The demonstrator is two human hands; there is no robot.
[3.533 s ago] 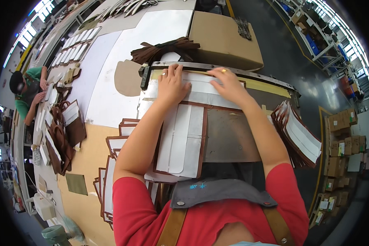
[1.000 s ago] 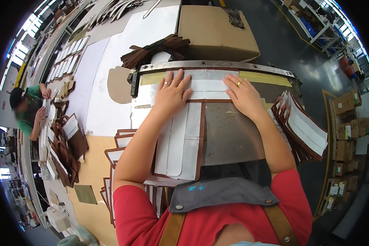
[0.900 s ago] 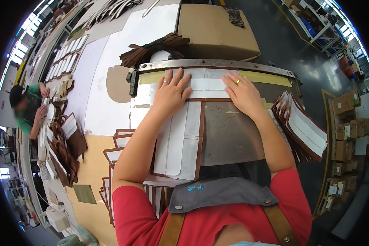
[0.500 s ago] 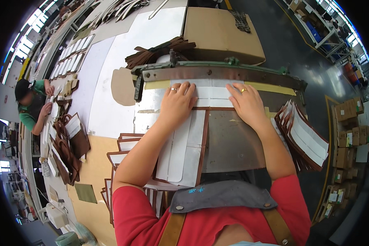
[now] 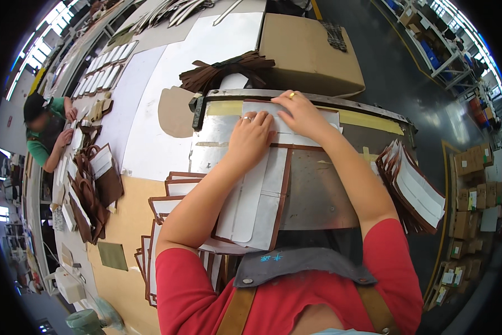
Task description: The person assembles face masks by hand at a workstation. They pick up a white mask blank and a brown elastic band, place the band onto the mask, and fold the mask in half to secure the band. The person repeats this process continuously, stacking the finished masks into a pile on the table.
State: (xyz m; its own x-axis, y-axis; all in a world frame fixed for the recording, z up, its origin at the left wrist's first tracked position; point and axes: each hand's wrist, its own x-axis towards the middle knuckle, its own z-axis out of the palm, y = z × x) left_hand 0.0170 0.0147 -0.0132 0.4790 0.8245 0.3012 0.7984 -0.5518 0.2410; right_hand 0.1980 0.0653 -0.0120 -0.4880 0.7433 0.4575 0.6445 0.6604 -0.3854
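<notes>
A brown-edged, white-lined panel [image 5: 273, 206] lies across a metal plate [image 5: 315, 209], its long part reaching toward my body. My left hand [image 5: 252, 137] rests on its far part with fingers laid on the white lining. My right hand [image 5: 304, 114] is to the right and slightly farther away. Its fingertips touch the panel's brown far edge, and its thumb stands apart on the white surface. Behind both hands runs a metal bar [image 5: 368, 110] along the plate's far side. Some of the panel is hidden beneath my hands and left forearm.
Similar brown-edged panels are stacked at the right [image 5: 416, 187] and under my left arm [image 5: 175, 206]. Brown strips [image 5: 226, 71] and a cardboard box [image 5: 309, 53] stand beyond the bar. At far left, a person in green [image 5: 50, 131] works along the bench.
The metal bar has swung up and back, uncovering the panel's brown far edge. My right hand has moved left and away from me to that edge; my left hand has shifted slightly nearer.
</notes>
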